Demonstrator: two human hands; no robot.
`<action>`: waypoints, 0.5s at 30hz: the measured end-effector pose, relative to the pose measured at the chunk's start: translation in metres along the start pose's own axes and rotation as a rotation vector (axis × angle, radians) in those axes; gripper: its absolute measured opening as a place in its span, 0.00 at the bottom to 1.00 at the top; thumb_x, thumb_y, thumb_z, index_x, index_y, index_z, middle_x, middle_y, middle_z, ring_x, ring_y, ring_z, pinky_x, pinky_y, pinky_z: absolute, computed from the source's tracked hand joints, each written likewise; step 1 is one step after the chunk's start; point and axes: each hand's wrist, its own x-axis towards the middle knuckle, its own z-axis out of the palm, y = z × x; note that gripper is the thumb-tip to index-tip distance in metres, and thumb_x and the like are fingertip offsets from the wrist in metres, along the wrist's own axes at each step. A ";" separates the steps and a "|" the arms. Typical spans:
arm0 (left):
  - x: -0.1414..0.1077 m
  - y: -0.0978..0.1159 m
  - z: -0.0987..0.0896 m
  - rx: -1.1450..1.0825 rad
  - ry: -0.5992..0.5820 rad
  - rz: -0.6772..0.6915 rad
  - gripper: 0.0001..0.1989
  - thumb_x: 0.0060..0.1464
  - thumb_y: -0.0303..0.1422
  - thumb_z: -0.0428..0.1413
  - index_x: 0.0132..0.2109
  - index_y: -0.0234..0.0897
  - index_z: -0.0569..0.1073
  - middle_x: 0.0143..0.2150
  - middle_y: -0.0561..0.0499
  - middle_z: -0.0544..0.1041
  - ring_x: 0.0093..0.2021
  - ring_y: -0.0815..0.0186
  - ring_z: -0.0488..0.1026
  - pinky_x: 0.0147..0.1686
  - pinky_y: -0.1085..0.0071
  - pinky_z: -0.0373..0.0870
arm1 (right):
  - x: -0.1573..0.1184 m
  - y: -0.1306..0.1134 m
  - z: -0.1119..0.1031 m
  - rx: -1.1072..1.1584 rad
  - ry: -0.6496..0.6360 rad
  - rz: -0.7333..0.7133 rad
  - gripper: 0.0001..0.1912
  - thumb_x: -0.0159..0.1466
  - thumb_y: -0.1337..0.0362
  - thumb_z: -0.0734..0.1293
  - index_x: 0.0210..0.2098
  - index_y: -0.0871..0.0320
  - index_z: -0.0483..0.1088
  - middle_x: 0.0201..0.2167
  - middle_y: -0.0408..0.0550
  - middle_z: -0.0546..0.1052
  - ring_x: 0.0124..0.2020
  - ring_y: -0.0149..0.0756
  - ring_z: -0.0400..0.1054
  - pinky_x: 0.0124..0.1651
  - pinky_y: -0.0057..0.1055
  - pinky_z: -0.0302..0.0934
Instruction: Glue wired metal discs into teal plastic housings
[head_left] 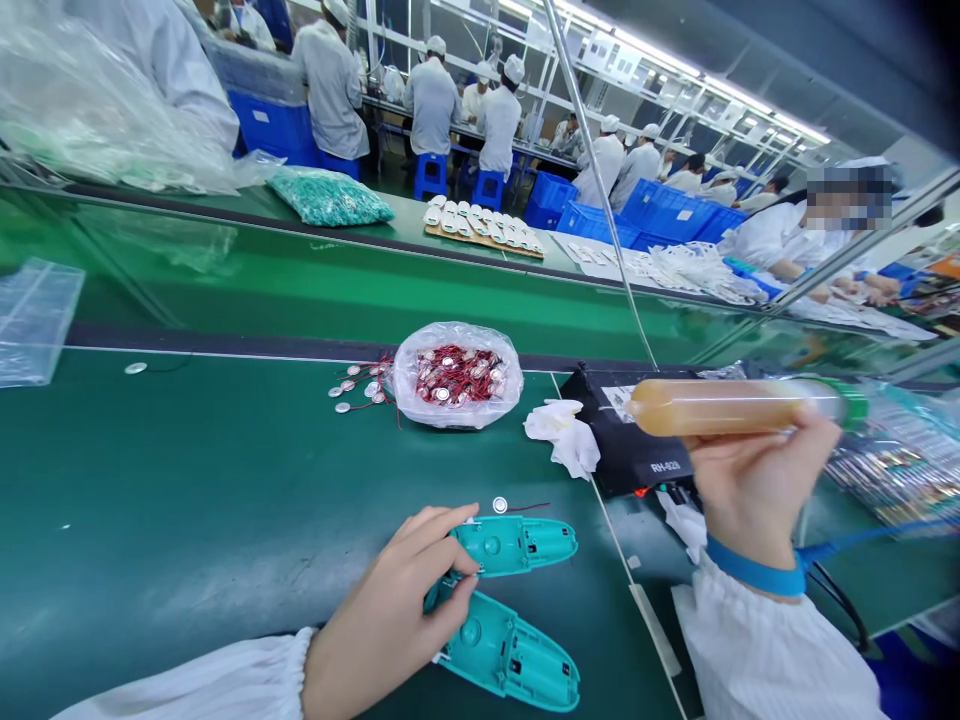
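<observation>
Two teal plastic shells lie on the green table, the upper shell [517, 545] almost level and the lower shell [517, 655] tilted down to the right. My left hand [409, 600] rests over their left ends, fingers bent and slightly apart, touching them. Raised at the right, my right hand [761, 470] is wrapped round a bottle [720, 407] of amber liquid, held sideways with its tip to the left and its green cap to the right. Just above the upper shell sits a small white disc [500, 506] with a red wire.
A bag-lined bowl [457, 375] of wired discs stands at the back, loose discs beside it. Crumpled tissue [564, 437] and a black box [637, 440] are to its right. Beyond the green partition [322, 275], people in white work near blue crates.
</observation>
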 end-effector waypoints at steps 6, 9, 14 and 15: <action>0.000 0.001 -0.002 0.014 -0.003 -0.002 0.09 0.57 0.26 0.47 0.32 0.40 0.69 0.49 0.46 0.75 0.56 0.59 0.66 0.47 0.64 0.70 | 0.008 0.020 0.000 -0.027 0.055 0.182 0.10 0.52 0.57 0.60 0.29 0.55 0.68 0.27 0.43 0.73 0.29 0.36 0.71 0.22 0.29 0.68; -0.001 -0.002 0.000 0.031 0.009 -0.031 0.08 0.58 0.27 0.47 0.33 0.40 0.70 0.52 0.46 0.73 0.56 0.57 0.66 0.47 0.61 0.71 | 0.011 0.022 -0.001 -0.042 0.068 0.210 0.10 0.54 0.58 0.59 0.30 0.55 0.68 0.28 0.43 0.73 0.29 0.35 0.71 0.23 0.29 0.68; -0.001 -0.004 -0.001 0.058 0.040 -0.095 0.09 0.59 0.30 0.47 0.36 0.42 0.71 0.57 0.46 0.68 0.56 0.55 0.66 0.47 0.58 0.70 | 0.005 0.021 0.004 -0.062 0.045 0.188 0.11 0.55 0.59 0.58 0.29 0.55 0.69 0.26 0.44 0.73 0.28 0.36 0.71 0.23 0.29 0.68; -0.001 -0.003 -0.004 0.057 0.041 -0.098 0.08 0.59 0.30 0.47 0.37 0.42 0.71 0.57 0.46 0.67 0.56 0.55 0.66 0.46 0.58 0.71 | 0.001 0.021 0.006 -0.058 0.032 0.172 0.10 0.55 0.59 0.58 0.28 0.55 0.69 0.25 0.44 0.72 0.28 0.36 0.70 0.23 0.28 0.68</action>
